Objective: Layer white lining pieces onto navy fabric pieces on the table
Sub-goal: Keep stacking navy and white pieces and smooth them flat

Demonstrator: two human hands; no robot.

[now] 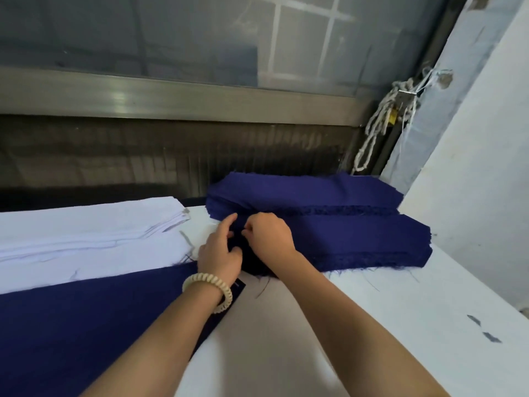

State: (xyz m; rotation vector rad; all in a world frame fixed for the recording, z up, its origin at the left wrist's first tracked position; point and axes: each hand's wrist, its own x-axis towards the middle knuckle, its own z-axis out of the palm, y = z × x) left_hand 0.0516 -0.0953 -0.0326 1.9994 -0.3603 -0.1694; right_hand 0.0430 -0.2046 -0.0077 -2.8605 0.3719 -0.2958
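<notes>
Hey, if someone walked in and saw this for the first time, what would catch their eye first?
Probably the two hands meeting mid-table: the left hand, wearing a pale beaded bracelet, and the right hand are at the left end of a thick navy stack. After that, the white lining pile at the left, with a navy piece lying flat in front of it.

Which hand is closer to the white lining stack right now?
Left. The left hand sits just off the right edge of the white lining stack; the right hand is farther right, at the corner of the navy stack.
</notes>
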